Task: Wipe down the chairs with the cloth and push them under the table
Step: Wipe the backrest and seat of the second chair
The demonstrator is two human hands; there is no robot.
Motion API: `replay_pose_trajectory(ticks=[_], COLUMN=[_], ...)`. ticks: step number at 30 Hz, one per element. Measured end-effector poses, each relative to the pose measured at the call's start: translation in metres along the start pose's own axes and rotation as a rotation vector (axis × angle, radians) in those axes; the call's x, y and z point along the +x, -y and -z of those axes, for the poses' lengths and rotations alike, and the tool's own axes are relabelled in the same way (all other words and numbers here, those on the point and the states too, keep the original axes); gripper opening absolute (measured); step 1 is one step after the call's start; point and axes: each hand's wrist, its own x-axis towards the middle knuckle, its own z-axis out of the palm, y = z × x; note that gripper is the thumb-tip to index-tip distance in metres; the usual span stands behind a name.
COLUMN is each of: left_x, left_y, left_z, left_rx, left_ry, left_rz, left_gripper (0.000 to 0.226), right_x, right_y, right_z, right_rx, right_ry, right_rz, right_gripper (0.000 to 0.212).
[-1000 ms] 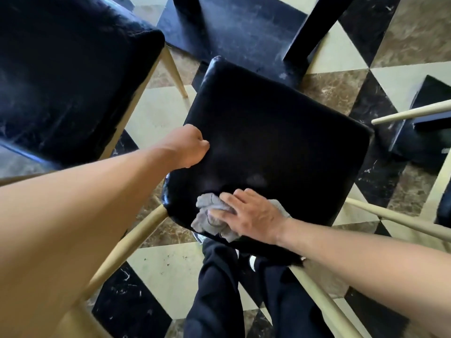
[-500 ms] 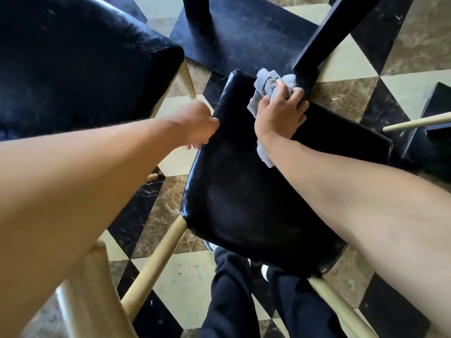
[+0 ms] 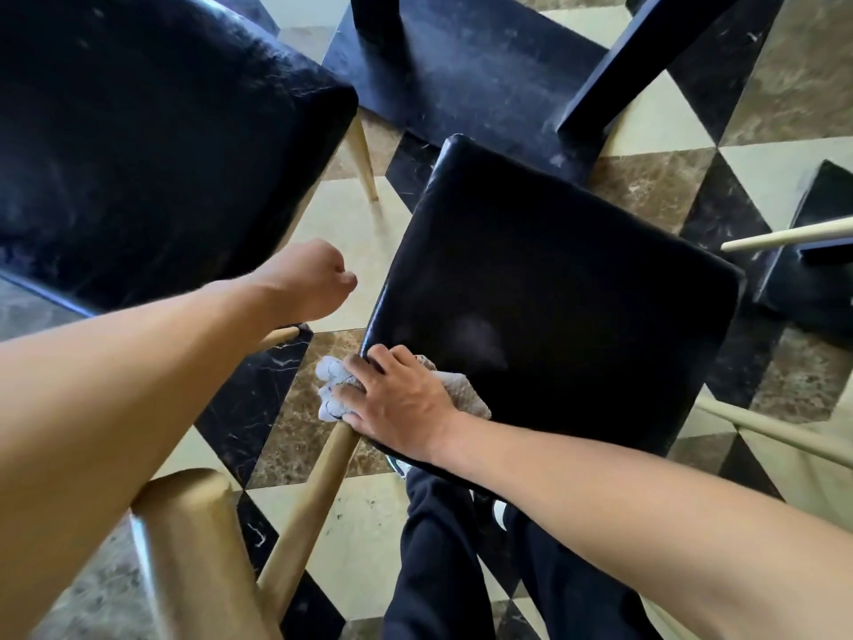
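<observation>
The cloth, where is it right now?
In the head view, the cloth sits under the right hand at the near-left corner of the black seat, above the wooden armrest.

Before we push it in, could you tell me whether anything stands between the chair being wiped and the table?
Nothing visible does: only bare floor separates the chair seat from the dark table base. The table leg stands just beyond its far edge.
</observation>
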Motion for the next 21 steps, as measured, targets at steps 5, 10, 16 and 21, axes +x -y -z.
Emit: replay_pose_trajectory(ticks=[5, 10, 16, 21], left_x=[0.004, 0.013, 0.018, 0.027], left_y=[-0.009, -0.027, -0.049, -0.076], left_z=[0.004, 0.008, 0.012, 0.000], left_rx=[-0.019, 0.004, -0.011, 0.070], left_ry=[-0.003, -0.067, -0.235, -0.204], left_rz=[-0.026, -0.078, -0.104, -0.129], left_gripper=[0.027, 0.030, 0.041, 0.041], right_x=[0.029, 0.081, 0.106, 0.046], right_y=[-0.018, -0.065, -0.177, -0.266], right_z=[0.009, 0.043, 0.102, 0.109], right_rx=[-0.038, -0.105, -0.011, 0.232], right_ry=[0.000, 0.063, -0.149, -0.107], right_rz=[0.021, -0.355, -0.679, -1.126], right_gripper=[0.025, 0.035, 0.048, 0.054])
